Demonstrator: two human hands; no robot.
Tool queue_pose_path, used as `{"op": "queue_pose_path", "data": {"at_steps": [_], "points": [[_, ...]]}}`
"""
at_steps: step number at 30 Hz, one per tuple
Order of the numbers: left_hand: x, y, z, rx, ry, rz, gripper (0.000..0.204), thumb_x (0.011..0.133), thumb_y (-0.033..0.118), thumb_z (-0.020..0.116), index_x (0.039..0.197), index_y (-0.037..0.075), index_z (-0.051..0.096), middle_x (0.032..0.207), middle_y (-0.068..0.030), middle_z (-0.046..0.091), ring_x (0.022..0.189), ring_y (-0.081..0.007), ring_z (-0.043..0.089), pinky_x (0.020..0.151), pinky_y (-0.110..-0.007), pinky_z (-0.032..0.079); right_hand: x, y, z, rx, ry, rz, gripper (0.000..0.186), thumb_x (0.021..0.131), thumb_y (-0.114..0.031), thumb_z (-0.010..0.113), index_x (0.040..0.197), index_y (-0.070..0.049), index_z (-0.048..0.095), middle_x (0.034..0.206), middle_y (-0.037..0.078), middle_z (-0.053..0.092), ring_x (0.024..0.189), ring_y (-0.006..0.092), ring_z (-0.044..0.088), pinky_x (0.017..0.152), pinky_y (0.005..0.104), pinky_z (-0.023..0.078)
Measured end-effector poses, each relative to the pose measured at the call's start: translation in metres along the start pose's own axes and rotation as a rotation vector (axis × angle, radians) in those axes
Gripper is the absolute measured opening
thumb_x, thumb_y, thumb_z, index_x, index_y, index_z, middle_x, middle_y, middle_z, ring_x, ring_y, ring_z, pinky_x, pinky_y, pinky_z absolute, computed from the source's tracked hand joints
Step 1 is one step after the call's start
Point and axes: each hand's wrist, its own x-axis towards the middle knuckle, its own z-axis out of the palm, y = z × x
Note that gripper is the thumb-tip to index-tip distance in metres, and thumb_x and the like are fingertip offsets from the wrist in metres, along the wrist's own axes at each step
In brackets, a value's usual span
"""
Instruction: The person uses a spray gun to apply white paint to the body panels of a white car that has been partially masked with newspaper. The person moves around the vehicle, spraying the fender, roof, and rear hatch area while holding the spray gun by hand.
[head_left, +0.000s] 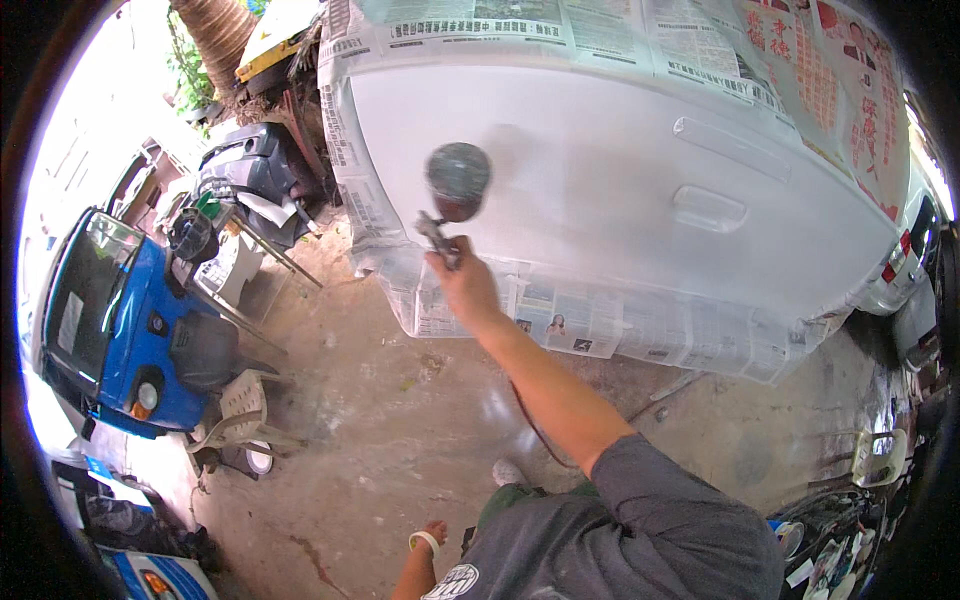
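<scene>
Right hand [462, 278] is gripping a spray gun [452, 195] tight, arm stretched out so the cup end is sitting close to the white car door [600, 170]. Newspaper [560, 318] is taped all around the panel, guessing to keep paint off the rest. Left hand [428, 540] is hanging low by the hip, looks loose, but it's tiny and I can't tell for sure. The nozzle is blurred, and a hose [530, 425] is disappearing behind the arm.
</scene>
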Motion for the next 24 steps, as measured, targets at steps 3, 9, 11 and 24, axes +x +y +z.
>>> {"op": "queue_pose_path", "data": {"at_steps": [3,9,11,24], "points": [[-0.005,-0.021,0.005,0.135,-0.043,-0.066,0.037,0.098,0.034,0.051,0.127,0.011,0.055,0.112,-0.0093,0.065,0.098,-0.0258,0.063,0.079,-0.044,0.05,0.013,-0.008,0.027,0.072,-0.023,-0.114,0.04,0.092,-0.04,0.063,0.101,-0.002,0.052,0.072,0.022,0.063,0.074,0.0431,0.064,0.063,0.0488,0.046],[-0.002,-0.033,0.042,0.4,-0.106,-0.119,0.035,0.098,0.034,0.049,0.123,0.011,0.058,0.111,-0.0088,0.065,0.099,-0.0249,0.063,0.082,-0.044,0.051,0.0,-0.008,-0.047,-0.068,-0.053,-0.006,0.042,0.092,-0.04,0.063,0.105,-0.003,0.051,0.082,0.022,0.066,0.08,0.044,0.064,0.068,0.0492,0.048],[0.003,-0.016,0.062,0.504,-0.12,-0.104,0.034,0.098,0.033,0.05,0.122,0.011,0.059,0.109,-0.0084,0.066,0.097,-0.0249,0.063,0.081,-0.043,0.052,-0.012,0.005,-0.1,-0.154,0.052,-0.005,0.043,0.091,-0.041,0.063,0.107,-0.003,0.053,0.081,0.022,0.066,0.08,0.0435,0.065,0.067,0.0488,0.049],[0.038,0.13,0.18,1.78,-0.292,0.601,0.036,0.09,0.026,0.056,0.123,0.012,0.06,0.113,-0.0102,0.065,0.103,-0.0263,0.062,0.088,-0.039,0.049,-0.119,0.077,-0.474,-0.244,0.599,0.165,0.036,0.091,-0.036,0.067,0.099,-0.003,0.055,0.072,0.017,0.062,0.067,0.035,0.061,0.063,0.0424,0.047]]}}
